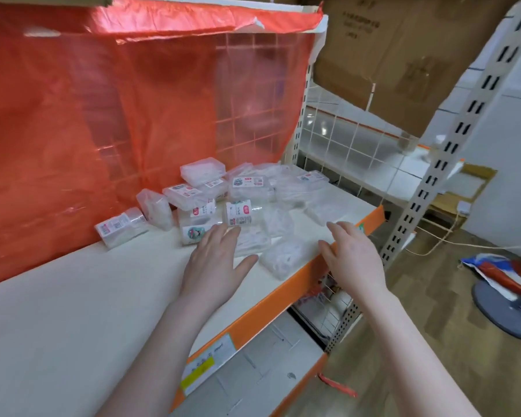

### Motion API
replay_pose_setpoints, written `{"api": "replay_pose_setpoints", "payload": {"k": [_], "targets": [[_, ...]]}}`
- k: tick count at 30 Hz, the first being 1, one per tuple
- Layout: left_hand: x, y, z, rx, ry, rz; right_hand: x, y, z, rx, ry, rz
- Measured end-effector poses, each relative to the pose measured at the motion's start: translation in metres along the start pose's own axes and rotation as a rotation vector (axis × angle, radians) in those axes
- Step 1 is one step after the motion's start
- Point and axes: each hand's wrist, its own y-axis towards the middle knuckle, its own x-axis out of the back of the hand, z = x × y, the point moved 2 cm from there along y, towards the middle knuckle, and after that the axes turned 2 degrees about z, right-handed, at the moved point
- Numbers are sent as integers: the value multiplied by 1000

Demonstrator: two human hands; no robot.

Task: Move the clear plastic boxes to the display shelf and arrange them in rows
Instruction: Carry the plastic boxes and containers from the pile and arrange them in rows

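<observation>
Head view first, from the left, what have we got?

— Red plastic sheet hanging behind the display shelf, then the clear plastic boxes in a loose heap toward its right end, some tipped, some stacked, none in rows yet.

— So how would you sort them?

— I'd pull one box at a time off the near edge of the heap, labels all facing the same way, and build the row along the bare shelf to the left.

— And the hands?

— Left hand is spread flat, fingers straight, fingertips at a labelled box, gripping nothing. Right hand hovers over the orange shelf edge, fingers straight and relaxed, also empty.
</observation>
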Motion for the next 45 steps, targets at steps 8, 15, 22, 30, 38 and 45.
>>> {"api": "replay_pose_setpoints", "payload": {"k": [8, 15, 22, 30, 38, 45], "targets": [[-39, 33, -54, 209, -14, -113, -20, 93, -58, 271, 52, 134], [-59, 41, -101, 332, 7, -133, -26, 140, -96, 548, 9, 347], [-69, 38, -114, 372, 81, -21, -30, 154, -108, 639, -14, 424], [-64, 36, -109, 360, 147, 12, -29, 148, -107, 651, -10, 371], [-51, 31, -108, 366, 161, 16, -25, 150, -95, 640, -19, 471], [-40, 24, -110, 405, 153, 6, -19, 151, -93, 631, -89, 467]]}}
